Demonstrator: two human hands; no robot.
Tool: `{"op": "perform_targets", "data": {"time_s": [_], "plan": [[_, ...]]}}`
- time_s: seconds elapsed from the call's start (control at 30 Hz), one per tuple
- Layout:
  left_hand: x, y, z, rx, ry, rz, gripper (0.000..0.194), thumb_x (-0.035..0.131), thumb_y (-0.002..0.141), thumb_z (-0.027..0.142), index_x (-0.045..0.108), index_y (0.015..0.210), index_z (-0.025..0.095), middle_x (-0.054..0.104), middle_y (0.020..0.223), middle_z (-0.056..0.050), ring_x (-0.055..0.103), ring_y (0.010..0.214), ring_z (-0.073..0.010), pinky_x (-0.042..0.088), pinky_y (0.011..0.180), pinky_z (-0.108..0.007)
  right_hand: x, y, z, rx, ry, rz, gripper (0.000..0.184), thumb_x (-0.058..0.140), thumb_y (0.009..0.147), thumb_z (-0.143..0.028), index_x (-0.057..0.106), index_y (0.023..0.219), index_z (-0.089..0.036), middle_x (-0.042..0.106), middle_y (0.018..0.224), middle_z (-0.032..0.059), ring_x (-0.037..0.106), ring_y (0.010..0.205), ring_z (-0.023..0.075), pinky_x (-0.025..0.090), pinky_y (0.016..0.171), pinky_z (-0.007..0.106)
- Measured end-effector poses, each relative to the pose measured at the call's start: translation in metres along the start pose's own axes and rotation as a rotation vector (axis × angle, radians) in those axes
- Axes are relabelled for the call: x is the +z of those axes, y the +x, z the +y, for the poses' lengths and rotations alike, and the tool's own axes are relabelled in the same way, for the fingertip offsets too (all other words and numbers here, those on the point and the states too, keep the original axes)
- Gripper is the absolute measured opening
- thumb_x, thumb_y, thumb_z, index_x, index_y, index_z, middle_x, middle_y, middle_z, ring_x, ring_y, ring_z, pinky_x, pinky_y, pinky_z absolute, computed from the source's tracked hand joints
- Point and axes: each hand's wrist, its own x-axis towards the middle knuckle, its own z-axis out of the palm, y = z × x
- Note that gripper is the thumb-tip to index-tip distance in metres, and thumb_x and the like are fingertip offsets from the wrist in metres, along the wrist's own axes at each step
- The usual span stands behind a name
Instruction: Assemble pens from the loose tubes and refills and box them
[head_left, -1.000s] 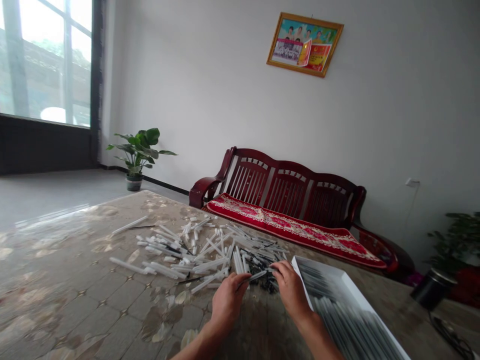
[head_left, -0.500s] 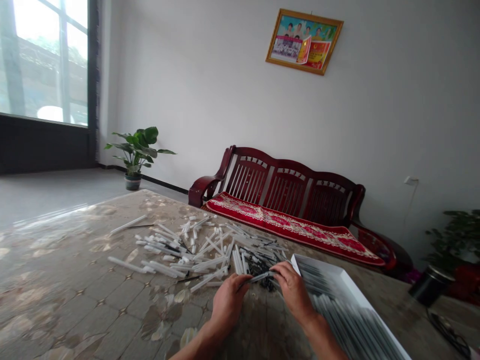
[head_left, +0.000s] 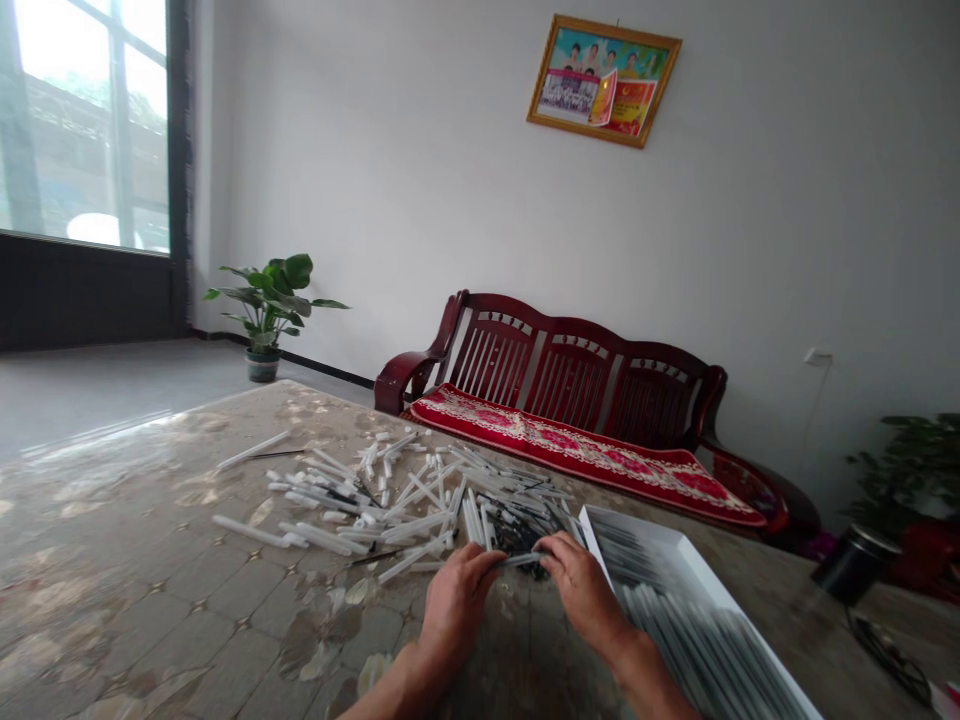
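Between my two hands a slim pen (head_left: 523,561) with a clear barrel lies almost level, just above the table. My left hand (head_left: 459,590) pinches its left end, and the fingers of my right hand (head_left: 576,580) are closed on its right end. Both tips of the pen are hidden by fingers. Behind my hands lies a loose pile of white pen barrels and caps (head_left: 405,520). Dark pen parts (head_left: 517,530) are heaped right behind the held pen. Close by my right hand is a white box (head_left: 686,560) with many pens lying in rows.
The patterned table (head_left: 187,620) spreads left and forward. A black cylindrical container (head_left: 855,570) stands at the right with a dark cable (head_left: 885,650) near it. Beyond the table are a red wooden bench (head_left: 585,380) and a potted plant (head_left: 264,310).
The held pen's visible parts have drawn together and my hands have come slightly lower. The whole view has shifted a little. The pile and box look unchanged.
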Motion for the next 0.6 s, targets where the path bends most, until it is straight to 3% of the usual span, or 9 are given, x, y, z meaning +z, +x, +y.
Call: {"op": "perform_targets", "data": {"time_s": [0.17,0.3,0.4,0.5,0.6], "plan": [[-0.008,-0.003,0.006,0.123,0.100,0.025,0.032,0.046,0.093,0.030,0.076,0.106,0.030,0.071,0.090,-0.006,0.064,0.088,-0.0202,0.047,0.076,-0.026,-0.011,0.003,-0.005,0.074,0.057,-0.087,0.021,0.052,0.080,-0.018,0.070,0.087,-0.023,0.070,0.090,0.0030,0.064,0.089,0.0196,0.047,0.080,0.028],[-0.010,-0.004,0.009,0.182,0.116,0.029,0.031,0.047,0.092,0.027,0.076,0.103,0.031,0.071,0.087,-0.006,0.064,0.085,-0.0197,0.047,0.074,-0.025,-0.013,0.001,-0.005,0.210,0.246,-0.129,0.013,0.056,0.076,-0.021,0.068,0.080,-0.021,0.067,0.073,-0.0007,0.060,0.070,0.0163,0.045,0.065,0.026],[-0.002,-0.004,0.005,0.112,-0.039,0.032,0.030,0.048,0.091,0.031,0.076,0.101,0.029,0.071,0.088,-0.006,0.066,0.085,-0.0198,0.048,0.075,-0.025,-0.008,-0.006,-0.009,0.355,0.561,-0.061,0.019,0.063,0.076,-0.035,0.067,0.087,-0.020,0.062,0.067,-0.0027,0.057,0.061,0.0139,0.042,0.056,0.024],[0.011,-0.003,-0.001,0.015,-0.297,0.019,0.031,0.051,0.088,0.040,0.073,0.099,0.023,0.073,0.089,-0.006,0.067,0.085,-0.0211,0.050,0.079,-0.028,0.006,-0.013,-0.019,0.394,0.904,0.112,0.051,0.074,0.070,-0.050,0.062,0.109,-0.020,0.062,0.074,-0.0023,0.059,0.064,0.0137,0.042,0.056,0.023],[0.022,-0.004,-0.004,-0.051,-0.504,-0.062,0.039,0.056,0.083,0.054,0.069,0.097,0.020,0.070,0.078,-0.003,0.063,0.070,-0.0182,0.052,0.068,-0.028,0.024,-0.018,-0.030,0.427,1.025,0.149,0.052,0.079,0.064,-0.055,0.065,0.098,-0.018,0.061,0.075,-0.0015,0.057,0.062,0.0121,0.038,0.052,0.021]]}}
